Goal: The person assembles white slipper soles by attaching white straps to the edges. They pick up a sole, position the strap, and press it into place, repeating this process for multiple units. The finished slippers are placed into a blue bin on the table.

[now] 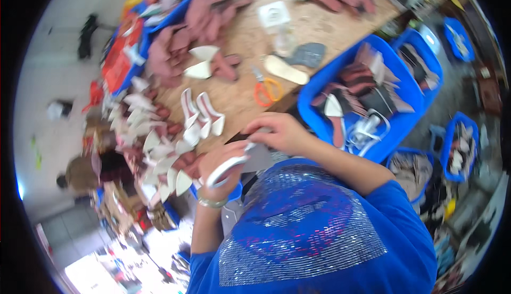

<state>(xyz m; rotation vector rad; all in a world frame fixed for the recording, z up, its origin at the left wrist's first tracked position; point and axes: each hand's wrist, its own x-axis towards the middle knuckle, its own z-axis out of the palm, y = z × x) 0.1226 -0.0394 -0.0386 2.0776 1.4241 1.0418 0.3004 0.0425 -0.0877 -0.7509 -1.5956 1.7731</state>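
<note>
My left hand (215, 161) is closed round a curved, white-edged shoe piece (228, 170), holding it just in front of my body. Close beside it, my right hand (282, 133) has its thumb and fingers pinched together at the tips of the left fingers. A small white bit shows there, but what the right fingers grip is too blurred to tell. Similar white-edged shoe pieces (211, 114) lie on the table beyond my left hand. Farther off are orange-handled scissors (266, 90), a cream insole (286, 70) and a grey flat piece (307, 55).
Pink and white shoe parts (154, 150) line the table's left edge, and pink pieces (173, 49) pile up behind them. To the right stands a blue bin (308, 102) of shoe parts, with more blue bins (459, 147) beyond. A person (82, 172) is at the far left.
</note>
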